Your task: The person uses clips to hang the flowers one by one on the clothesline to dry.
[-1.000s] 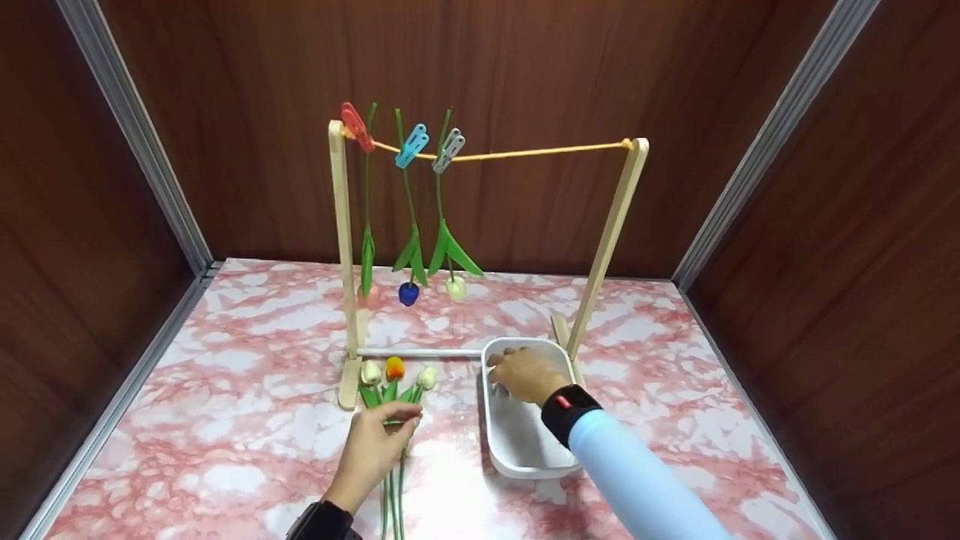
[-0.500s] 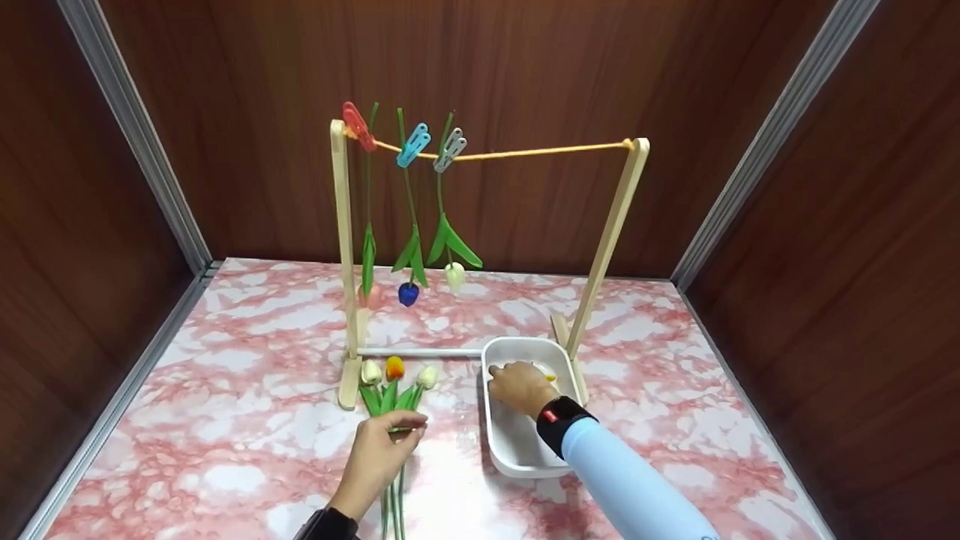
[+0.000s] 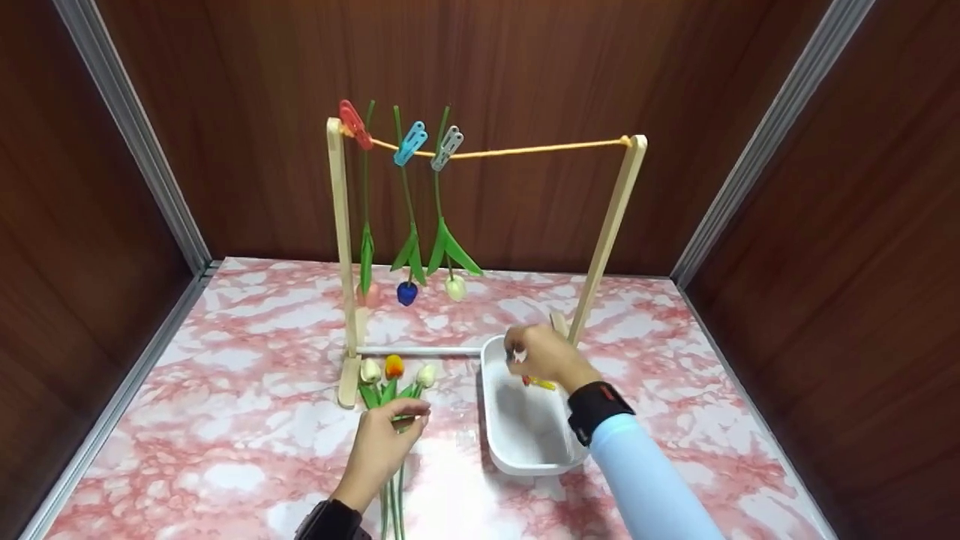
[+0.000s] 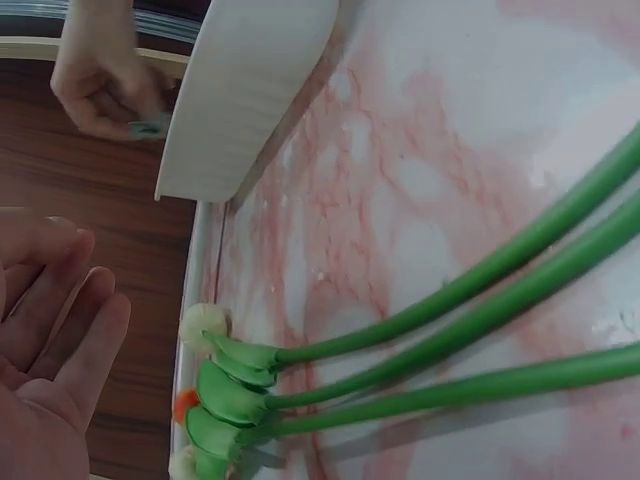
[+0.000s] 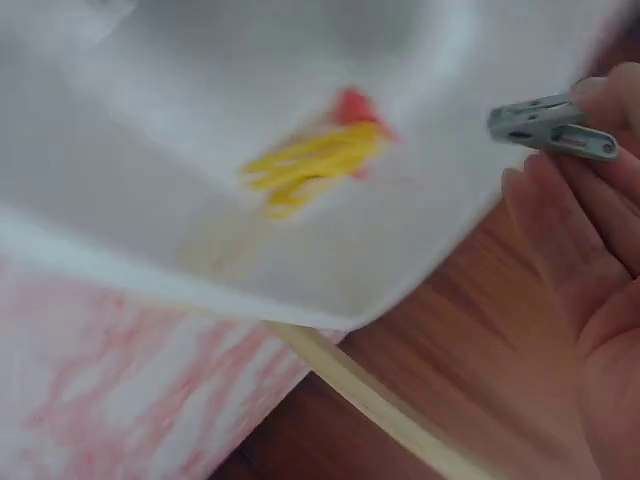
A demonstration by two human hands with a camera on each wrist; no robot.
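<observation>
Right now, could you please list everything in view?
Walls: three, brown, back and sides
Metal posts: two, grey, back corners
Table: one, red-white, between walls
Rack: one, pale wood, on table
Bar: one, whitish, across rack
Cord: one, orange, across rack top
Cord pegs: three, red, blue, grey, cord's left
Hanging tulips: three, pink, blue, white, under cord
Lying tulips: three, two white, one orange, on table
Bin: one, white, on table
Bin pegs: count unclear, yellow, red, inside
Held peg: one, grey, in right hand
Wristbands: two, black, on wrists
Sleeve: one, blue, right arm
Left hand: one, over lying tulips
Right hand: one, over bin
</observation>
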